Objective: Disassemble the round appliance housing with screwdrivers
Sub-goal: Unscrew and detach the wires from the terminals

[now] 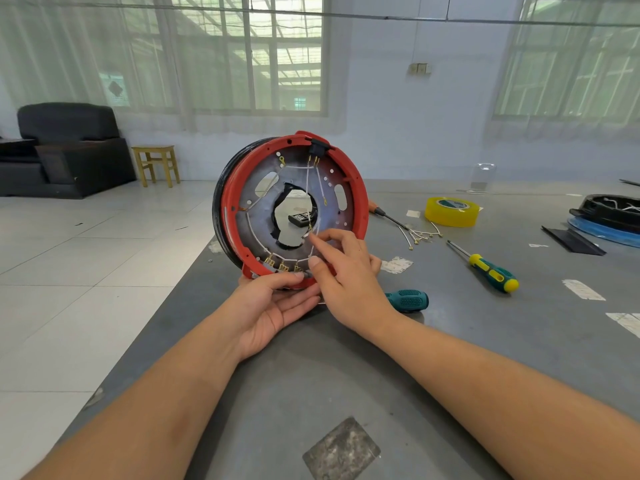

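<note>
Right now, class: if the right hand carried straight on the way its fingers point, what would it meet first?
The right hand points up and left into the round housing. Its fingertips already pinch a white wire at the central hole; going on, it would probably meet the grey inner plate, though depth is unclear.

Housing upright at frame centre on worktop; screwdriver right of it, tape roll behind that, wire bundle between; stool upper left on floor.
</note>
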